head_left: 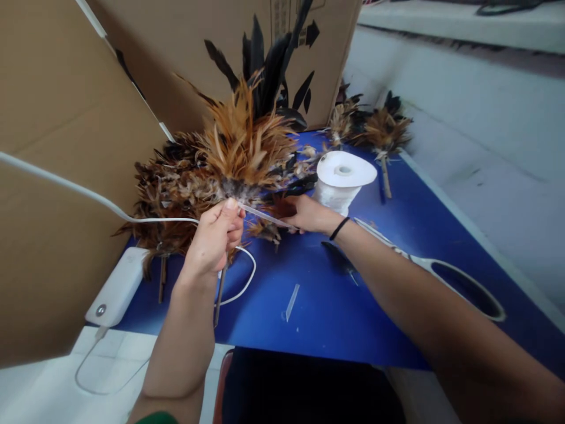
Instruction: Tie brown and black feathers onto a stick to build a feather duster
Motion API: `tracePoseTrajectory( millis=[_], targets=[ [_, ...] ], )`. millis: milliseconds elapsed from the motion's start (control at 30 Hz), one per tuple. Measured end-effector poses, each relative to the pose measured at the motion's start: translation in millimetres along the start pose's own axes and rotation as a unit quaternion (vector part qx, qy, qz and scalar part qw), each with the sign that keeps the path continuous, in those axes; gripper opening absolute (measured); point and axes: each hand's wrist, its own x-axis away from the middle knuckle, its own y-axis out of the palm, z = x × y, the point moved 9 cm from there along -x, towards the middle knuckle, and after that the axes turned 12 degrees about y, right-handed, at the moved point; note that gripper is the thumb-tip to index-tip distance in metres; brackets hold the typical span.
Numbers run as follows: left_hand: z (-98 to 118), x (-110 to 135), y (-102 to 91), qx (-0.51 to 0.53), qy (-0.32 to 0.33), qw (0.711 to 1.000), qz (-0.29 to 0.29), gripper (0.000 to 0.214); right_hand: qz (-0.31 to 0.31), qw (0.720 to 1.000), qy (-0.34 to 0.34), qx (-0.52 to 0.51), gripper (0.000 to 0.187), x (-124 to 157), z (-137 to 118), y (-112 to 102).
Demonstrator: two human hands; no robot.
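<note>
My left hand is closed around the stick of a feather bunch, brown feathers below and long black ones on top, held upright. From the thumb of that hand a translucent strip of tape runs to the right. My right hand has its fingers bent at the strip's other end, near some loose feathers; its fingertips are partly hidden. Just behind it a white spool stands on the blue table. The lower part of the stick sticks out under my left hand.
A pile of feathers lies at the left by a cardboard box. More feather bunches lie at the back right. White scissors rest beside my right forearm. A white power bank with cables sits front left. A cut strip lies in front.
</note>
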Motion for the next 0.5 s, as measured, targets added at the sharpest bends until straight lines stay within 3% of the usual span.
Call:
tracePoseTrajectory(
  millis=[167,300,400,500],
  targets=[
    [-8,1,5.7,0.001,-0.018,1.0,-0.019,0.036,0.052,0.991,0.014,0.12,0.025,9,1,-6],
    [-15,0,9.1,0.015,-0.035,0.999,-0.029,0.037,0.122,0.957,-0.012,0.262,0.018,9,-9,-2],
    [-22,-1,11.2,0.028,-0.061,0.997,-0.036,0.039,0.118,0.95,-0.025,0.287,0.017,12,-12,2],
    [-28,-2,14.8,0.045,-0.083,0.994,-0.05,0.04,0.176,0.951,-0.035,0.252,0.017,27,-14,-16]
  ],
)
